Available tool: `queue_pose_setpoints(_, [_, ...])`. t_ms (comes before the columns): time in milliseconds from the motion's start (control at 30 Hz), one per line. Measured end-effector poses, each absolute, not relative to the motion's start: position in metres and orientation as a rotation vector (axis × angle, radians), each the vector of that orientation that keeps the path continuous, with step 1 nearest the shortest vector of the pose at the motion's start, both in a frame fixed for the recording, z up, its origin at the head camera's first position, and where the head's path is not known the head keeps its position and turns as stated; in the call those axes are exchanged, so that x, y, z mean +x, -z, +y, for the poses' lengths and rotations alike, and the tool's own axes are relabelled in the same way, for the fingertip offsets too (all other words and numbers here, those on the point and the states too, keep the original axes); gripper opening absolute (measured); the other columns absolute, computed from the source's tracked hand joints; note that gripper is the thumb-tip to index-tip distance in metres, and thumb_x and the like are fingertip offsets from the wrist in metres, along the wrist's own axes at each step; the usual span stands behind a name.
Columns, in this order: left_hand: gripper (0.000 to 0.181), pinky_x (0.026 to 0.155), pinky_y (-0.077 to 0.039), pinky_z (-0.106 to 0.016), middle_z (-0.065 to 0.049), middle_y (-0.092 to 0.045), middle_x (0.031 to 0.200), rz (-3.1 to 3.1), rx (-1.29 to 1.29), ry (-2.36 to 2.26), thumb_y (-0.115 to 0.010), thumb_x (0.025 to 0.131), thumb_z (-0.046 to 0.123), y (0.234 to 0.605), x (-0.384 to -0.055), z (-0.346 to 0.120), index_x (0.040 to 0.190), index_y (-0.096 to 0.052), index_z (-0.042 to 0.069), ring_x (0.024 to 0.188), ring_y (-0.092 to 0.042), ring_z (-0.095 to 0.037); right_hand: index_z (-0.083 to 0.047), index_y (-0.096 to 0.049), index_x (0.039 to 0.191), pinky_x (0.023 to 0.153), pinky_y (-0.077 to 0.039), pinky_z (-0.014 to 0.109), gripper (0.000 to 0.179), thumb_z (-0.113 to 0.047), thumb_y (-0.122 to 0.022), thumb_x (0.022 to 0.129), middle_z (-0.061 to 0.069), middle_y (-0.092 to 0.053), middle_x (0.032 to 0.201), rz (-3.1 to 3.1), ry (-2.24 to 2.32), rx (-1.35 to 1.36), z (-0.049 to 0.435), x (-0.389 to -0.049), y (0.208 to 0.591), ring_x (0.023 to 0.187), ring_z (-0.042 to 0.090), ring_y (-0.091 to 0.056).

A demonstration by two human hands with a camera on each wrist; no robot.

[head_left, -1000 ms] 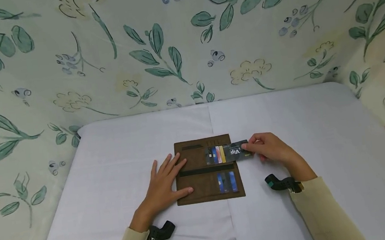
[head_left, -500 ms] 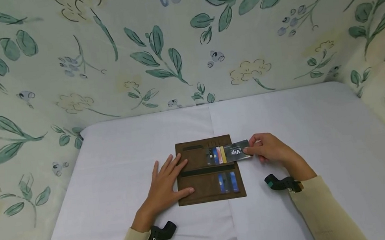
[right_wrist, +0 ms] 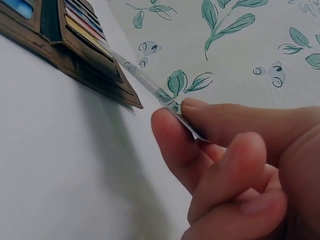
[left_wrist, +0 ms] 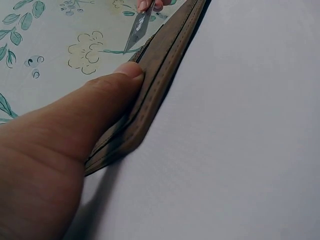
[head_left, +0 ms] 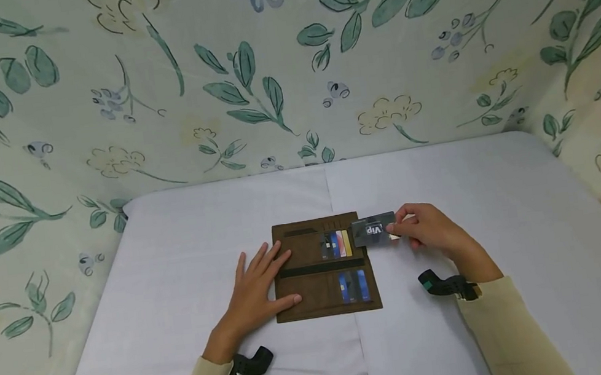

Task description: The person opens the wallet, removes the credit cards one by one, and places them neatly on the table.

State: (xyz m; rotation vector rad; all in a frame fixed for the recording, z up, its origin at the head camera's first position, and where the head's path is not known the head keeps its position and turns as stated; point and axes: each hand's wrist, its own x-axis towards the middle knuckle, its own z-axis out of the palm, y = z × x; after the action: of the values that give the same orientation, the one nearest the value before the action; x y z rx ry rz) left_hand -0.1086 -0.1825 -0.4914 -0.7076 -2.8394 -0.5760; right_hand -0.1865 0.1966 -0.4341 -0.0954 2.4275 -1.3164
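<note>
The right hand (head_left: 430,229) pinched the dark card (head_left: 369,230) by its nearer end, its long axis running leftward toward the wallet (head_left: 318,294), where the left hand (head_left: 256,288) rested, fingers spread.

The dark card (head_left: 373,230) bears what looks like "Vip".

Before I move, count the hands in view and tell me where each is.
2. The left hand rests on the left edge of the open wallet; the right hand pinches a card by the wallet's right edge.
</note>
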Motion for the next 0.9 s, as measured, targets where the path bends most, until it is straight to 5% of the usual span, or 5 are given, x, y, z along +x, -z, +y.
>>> queue_pose_setpoints(467, [0.087, 0.111, -0.003, -0.063, -0.003, -0.028, 0.158, -2.84, -0.711, 0.608, -0.063, 0.079, 0.067, 0.4888, -0.1078, -0.1828, 0.149, -0.039, 0.021, 0.146, -0.019, -0.029, 0.002, -0.047, 0.109, 0.063, -0.055, 0.025, 0.035, -0.026, -0.062, 0.095, 0.011, -0.068, 0.08, 2.41, 1.57, 0.021, 0.2018, -0.1886, 0.4295, 0.065, 0.015, -0.062])
queue_pose_setpoints(900, [0.086, 0.111, -0.004, -0.065, -0.004, -0.029, 0.157, -2.81, -0.724, 0.609, -0.063, 0.08, 0.067, 0.4911, -0.1083, -0.1838, 0.149, -0.04, 0.02, 0.145, -0.02, -0.03, 0.005, -0.047, 0.117, 0.071, -0.056, 0.023, 0.037, -0.024, -0.059, 0.098, 0.018, -0.068, 0.098, 2.419, 1.726, 0.096, 0.2063, -0.1931, 0.435, 0.076, 0.014, -0.069])
